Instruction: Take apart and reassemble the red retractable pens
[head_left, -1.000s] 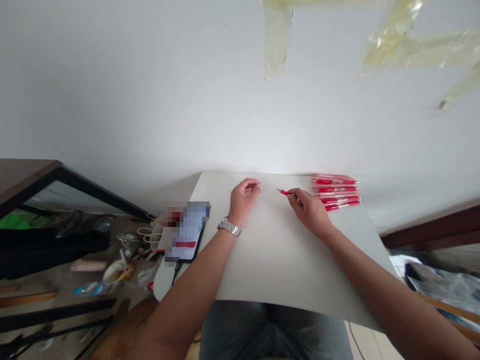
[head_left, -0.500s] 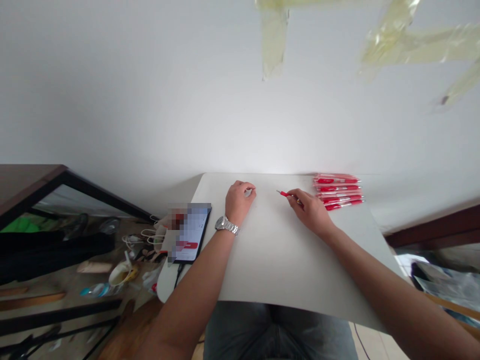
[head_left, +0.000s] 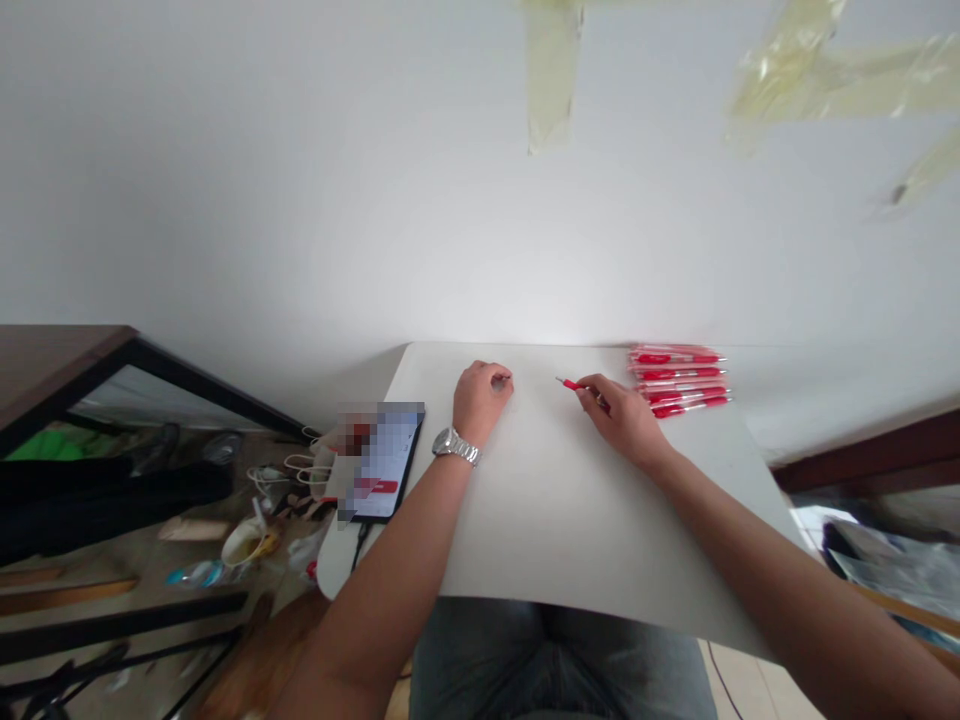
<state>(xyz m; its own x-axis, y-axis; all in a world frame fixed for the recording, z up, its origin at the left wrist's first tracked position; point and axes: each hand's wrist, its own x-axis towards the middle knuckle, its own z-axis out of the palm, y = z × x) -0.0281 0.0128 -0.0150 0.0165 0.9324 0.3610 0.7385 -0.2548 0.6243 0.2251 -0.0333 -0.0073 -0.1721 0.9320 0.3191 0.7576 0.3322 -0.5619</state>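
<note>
Over the far part of the white table (head_left: 540,520), my right hand (head_left: 619,420) grips a red pen (head_left: 574,385) between thumb and fingers. The pen's metal tip points left. To its left, my left hand (head_left: 480,395) is closed in a pinch, thumb against fingertips. Something small and dark may be between those fingertips, too small to name. A silver watch (head_left: 455,446) is on my left wrist. Just beyond my right hand lies a row of several red pens (head_left: 679,375) with clear parts, side by side, tips to the right.
A phone (head_left: 386,470) with a cable attached rests at the table's left edge, partly blurred out. The white wall (head_left: 337,180) meets the back of the table and carries yellowish tape (head_left: 553,80). Left, beyond a dark-framed table (head_left: 67,355), the floor holds clutter, including a bottle (head_left: 196,575).
The whole view has shifted slightly. Both hands keep nearly the same place and pose, and the pen stays in my right hand.
</note>
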